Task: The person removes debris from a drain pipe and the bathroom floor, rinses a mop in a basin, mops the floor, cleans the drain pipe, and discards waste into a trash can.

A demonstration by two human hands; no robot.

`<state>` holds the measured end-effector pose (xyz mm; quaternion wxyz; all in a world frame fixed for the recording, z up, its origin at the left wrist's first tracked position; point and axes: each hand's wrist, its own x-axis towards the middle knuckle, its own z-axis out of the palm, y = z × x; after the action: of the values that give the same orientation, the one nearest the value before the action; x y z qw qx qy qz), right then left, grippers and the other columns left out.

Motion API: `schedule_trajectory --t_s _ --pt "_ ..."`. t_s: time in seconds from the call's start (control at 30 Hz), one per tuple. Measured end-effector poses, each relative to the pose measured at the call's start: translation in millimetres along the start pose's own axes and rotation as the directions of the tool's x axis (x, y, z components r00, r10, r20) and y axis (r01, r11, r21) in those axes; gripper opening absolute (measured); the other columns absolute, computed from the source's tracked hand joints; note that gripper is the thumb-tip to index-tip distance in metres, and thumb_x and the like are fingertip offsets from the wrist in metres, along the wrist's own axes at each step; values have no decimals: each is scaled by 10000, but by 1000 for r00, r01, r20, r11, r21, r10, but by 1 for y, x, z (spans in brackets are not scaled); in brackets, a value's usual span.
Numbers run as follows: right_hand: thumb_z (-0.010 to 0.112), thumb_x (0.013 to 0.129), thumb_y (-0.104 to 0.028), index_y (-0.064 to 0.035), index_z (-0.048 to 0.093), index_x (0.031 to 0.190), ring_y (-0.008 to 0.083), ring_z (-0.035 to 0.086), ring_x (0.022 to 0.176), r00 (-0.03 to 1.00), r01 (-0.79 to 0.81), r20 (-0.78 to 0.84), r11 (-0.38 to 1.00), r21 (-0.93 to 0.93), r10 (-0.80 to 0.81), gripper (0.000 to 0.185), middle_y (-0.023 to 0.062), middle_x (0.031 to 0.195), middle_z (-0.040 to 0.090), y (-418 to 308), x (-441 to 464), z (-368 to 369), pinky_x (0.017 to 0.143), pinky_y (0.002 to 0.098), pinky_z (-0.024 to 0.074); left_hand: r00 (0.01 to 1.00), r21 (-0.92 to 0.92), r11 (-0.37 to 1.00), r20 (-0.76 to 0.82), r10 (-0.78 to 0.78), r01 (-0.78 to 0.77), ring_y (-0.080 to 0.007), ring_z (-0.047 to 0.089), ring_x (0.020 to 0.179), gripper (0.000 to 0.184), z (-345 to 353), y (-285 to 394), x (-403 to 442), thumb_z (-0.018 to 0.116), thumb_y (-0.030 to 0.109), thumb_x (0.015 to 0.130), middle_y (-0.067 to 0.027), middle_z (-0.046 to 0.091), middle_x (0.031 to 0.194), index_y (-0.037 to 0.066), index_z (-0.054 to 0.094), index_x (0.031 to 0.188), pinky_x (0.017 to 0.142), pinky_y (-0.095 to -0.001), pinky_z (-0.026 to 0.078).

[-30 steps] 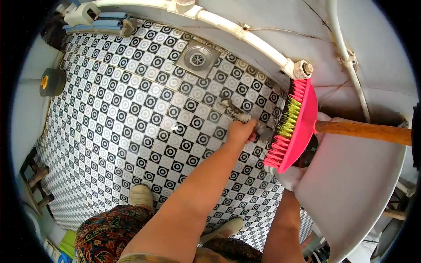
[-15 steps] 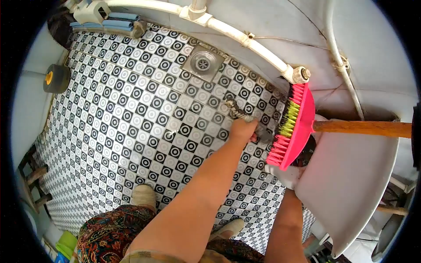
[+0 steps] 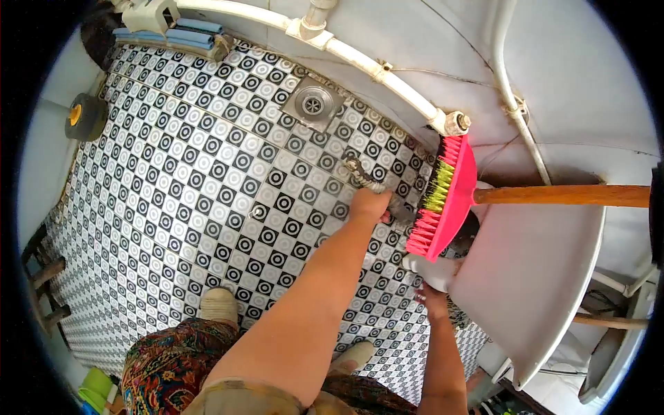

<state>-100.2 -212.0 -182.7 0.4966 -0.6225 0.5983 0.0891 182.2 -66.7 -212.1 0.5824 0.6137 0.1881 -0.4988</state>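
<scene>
My left hand [image 3: 370, 205] is closed around a ribbed, twisted greyish length [image 3: 361, 176] low over the patterned floor; whether it is hose or wrung cloth I cannot tell. A dark grey part [image 3: 401, 209] of it shows beyond my fingers, near the broom's bristles. The pink broom [image 3: 453, 197], with pink and yellow bristles and a wooden handle [image 3: 560, 196], lies to the right. My right hand [image 3: 434, 301] is beside the rounded white end [image 3: 425, 267] of a large white piece [image 3: 532, 270]. Its visible fingers are spread, with no held object showing.
A metal floor drain [image 3: 312, 105] sits near the wall, below a white pipe [image 3: 360, 55]. At far left stands a dark container with a yellow cap [image 3: 75, 115]. Blue-edged pads [image 3: 194, 33] lie upper left. My shoes [image 3: 220, 305] are on the tiles.
My right hand has come into view from behind the white piece, its forearm reaching further forward. My left hand still grips the twisted length. The whole view has shifted slightly left.
</scene>
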Motion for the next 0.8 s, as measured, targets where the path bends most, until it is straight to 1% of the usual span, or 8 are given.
schedule_trajectory --t_s 0.07,0.1,0.13,0.17,0.33,0.5,0.6,0.8 --pt "485 813 -136 -17 443 1098 160 565 757 989 76 137 974 -213 -48 311 67 922 529 -19 -50 10 635 265 475 1000 -2 1000 -12 -5 5 -173 571 438 359 0 3 -4 551 288 733 -111 575 556 -54 560 625 400 -262 444" --pt "511 813 -199 -35 474 1072 131 572 727 962 157 261 949 -275 -83 310 68 892 569 -15 -61 9 575 238 458 1000 -6 1000 -21 -2 2 -175 573 441 357 -1 4 -6 550 284 733 -111 575 557 -55 560 623 402 -259 445" --pt "520 807 -184 -41 492 1056 128 569 744 938 128 345 955 -266 -30 288 68 897 577 -15 -76 8 606 235 455 1000 -12 1000 -30 -1 0 -176 575 445 355 -1 4 -8 548 280 732 -112 576 558 -56 560 620 405 -255 446" --pt "484 814 -96 -53 476 1086 136 560 783 890 267 450 889 -371 -79 275 48 946 558 -17 -89 12 638 240 449 999 -25 1000 -33 -3 2 -176 575 445 355 -1 2 -6 548 280 732 -112 576 558 -56 560 620 405 -255 446" --pt "491 788 -68 -54 531 1001 165 564 742 782 542 558 746 -386 -279 217 92 879 562 -56 -144 50 622 258 456 999 -25 999 -20 37 -37 -177 577 448 381 4 -9 7 532 303 733 -100 569 528 -51 562 598 448 -260 453" --pt "505 786 -65 -46 524 1011 144 554 762 773 574 576 678 -458 -266 226 83 935 558 -72 -148 68 646 241 448 1000 92 995 6 27 -28 -175 571 440 380 -8 6 -12 521 318 737 -91 565 513 -32 571 597 477 -266 456" --pt "512 769 -73 -45 527 996 209 564 702 729 638 582 665 -388 -359 229 133 889 556 -79 -145 78 593 279 450 1000 80 997 1 -4 4 -174 566 433 381 -6 3 -9 521 322 742 -90 564 510 -25 574 596 472 -268 455" --pt "512 769 -50 -44 507 1021 202 559 761 772 610 410 747 -264 -485 252 127 906 552 -66 -90 105 644 263 451 999 52 998 19 37 -38 -160 556 422 389 -10 -5 -11 542 328 748 -90 553 499 -32 569 602 409 -255 440"
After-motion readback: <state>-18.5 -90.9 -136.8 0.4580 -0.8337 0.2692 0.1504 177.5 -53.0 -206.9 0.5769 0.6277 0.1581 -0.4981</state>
